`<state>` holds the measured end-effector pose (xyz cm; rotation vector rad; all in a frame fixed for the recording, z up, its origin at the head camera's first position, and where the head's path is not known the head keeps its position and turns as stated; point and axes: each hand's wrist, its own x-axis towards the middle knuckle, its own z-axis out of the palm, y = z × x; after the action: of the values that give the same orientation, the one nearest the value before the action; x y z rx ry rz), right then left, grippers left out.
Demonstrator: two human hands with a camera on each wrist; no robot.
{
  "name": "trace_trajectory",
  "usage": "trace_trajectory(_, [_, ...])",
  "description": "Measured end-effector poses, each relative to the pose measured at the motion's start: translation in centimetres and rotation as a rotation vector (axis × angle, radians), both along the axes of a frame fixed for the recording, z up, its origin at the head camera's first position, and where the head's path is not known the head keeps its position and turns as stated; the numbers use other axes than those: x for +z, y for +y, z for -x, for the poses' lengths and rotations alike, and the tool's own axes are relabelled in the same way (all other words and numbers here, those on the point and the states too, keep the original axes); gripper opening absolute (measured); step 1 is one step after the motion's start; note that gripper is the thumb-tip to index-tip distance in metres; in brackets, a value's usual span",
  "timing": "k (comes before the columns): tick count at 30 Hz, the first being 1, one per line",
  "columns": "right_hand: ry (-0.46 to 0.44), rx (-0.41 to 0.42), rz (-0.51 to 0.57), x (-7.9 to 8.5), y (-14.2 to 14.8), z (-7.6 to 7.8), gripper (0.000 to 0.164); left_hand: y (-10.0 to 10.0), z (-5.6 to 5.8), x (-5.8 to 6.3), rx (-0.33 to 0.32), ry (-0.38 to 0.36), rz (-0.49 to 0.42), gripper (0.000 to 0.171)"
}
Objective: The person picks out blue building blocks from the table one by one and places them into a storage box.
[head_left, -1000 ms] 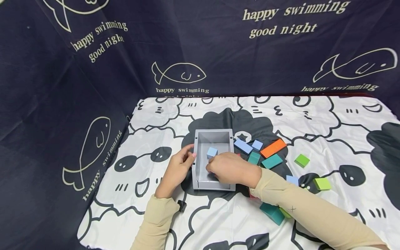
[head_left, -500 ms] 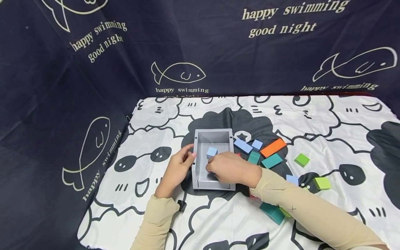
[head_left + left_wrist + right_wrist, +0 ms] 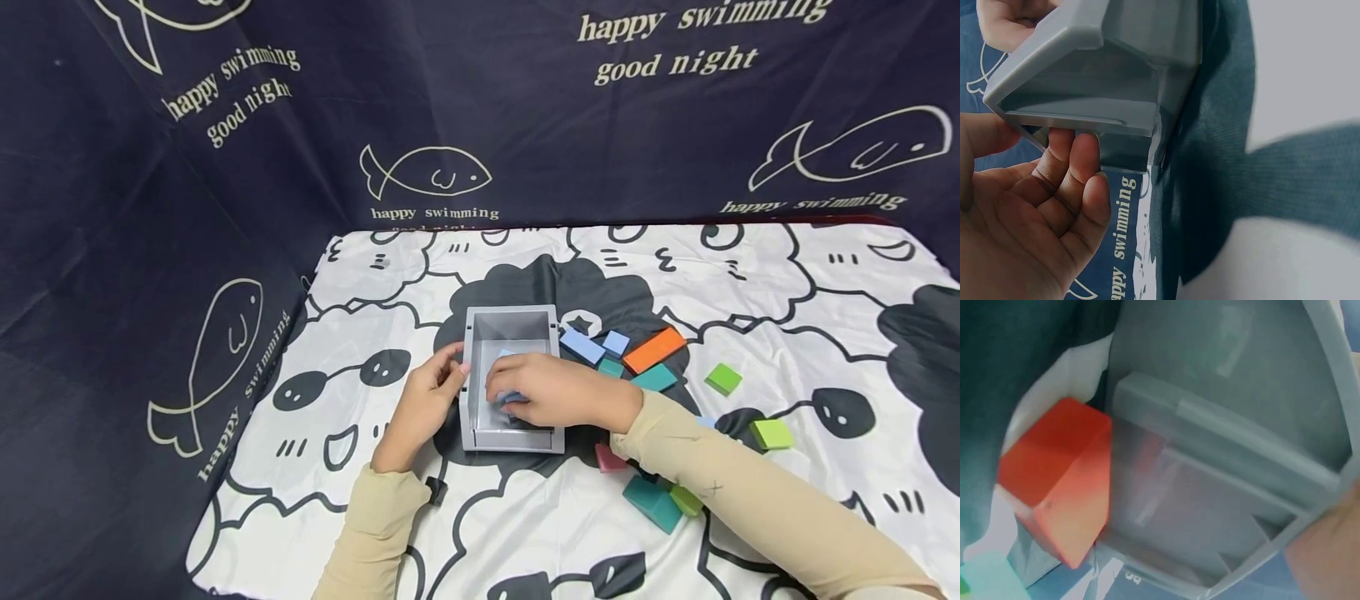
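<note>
Nearest, a teal rectangular block (image 3: 652,502) lies against a lime-green block (image 3: 686,500), with a flat red block (image 3: 611,458) just beyond, all on black-and-white printed cloth (image 3: 322,508). Farther in stands an open grey box (image 3: 513,442), apparently plastic. The left hand (image 3: 423,404) holds its left wall, fingers curled and thumb at the rim, probably to keep the box from sliding. The right hand (image 3: 562,390) reaches inside; its thumb and fingers curl round a small blue block (image 3: 512,397), though how firmly I cannot tell. The downward reach likely suits the high walls. A light-blue cube (image 3: 504,353), partly hidden, sits farther inside. Past the right forearm, an orange bar (image 3: 655,350) lies near a long blue block (image 3: 582,346). A navy fabric backdrop (image 3: 547,142) closes the scene.
</note>
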<state>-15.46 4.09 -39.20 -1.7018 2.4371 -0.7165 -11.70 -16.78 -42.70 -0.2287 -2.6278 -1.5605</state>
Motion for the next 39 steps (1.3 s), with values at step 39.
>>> trace_trajectory(39, [-0.037, -0.408, 0.104, 0.4, 9.4, 5.8, 0.053, 0.3, -0.2, 0.5, 0.016, -0.026, -0.023, 0.035])
